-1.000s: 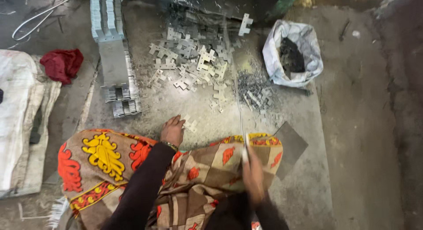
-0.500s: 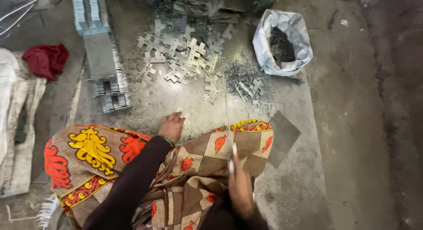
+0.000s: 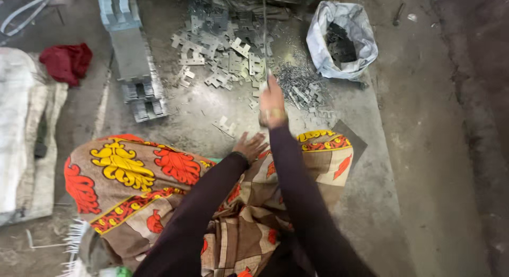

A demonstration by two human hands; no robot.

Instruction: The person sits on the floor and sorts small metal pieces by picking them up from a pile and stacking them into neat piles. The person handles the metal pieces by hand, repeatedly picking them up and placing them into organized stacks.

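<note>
My right hand is stretched forward over the floor and closed around a thin metal rod. The rod points away from me across a loose pile of flat, notched metal pieces. My left hand rests with fingers apart at the front edge of the patterned orange, yellow and brown cloth over my lap. A single metal piece lies just ahead of the left hand.
A long stacked row of grey metal pieces runs along the left. A white bag of dark scraps stands at the upper right. A red cloth and a white sack lie left. A dark flat sheet pokes out beside my lap.
My right hand has swung from beside my lap forward to the pile, carrying the rod with it. My left hand has stayed at the cloth's edge.
</note>
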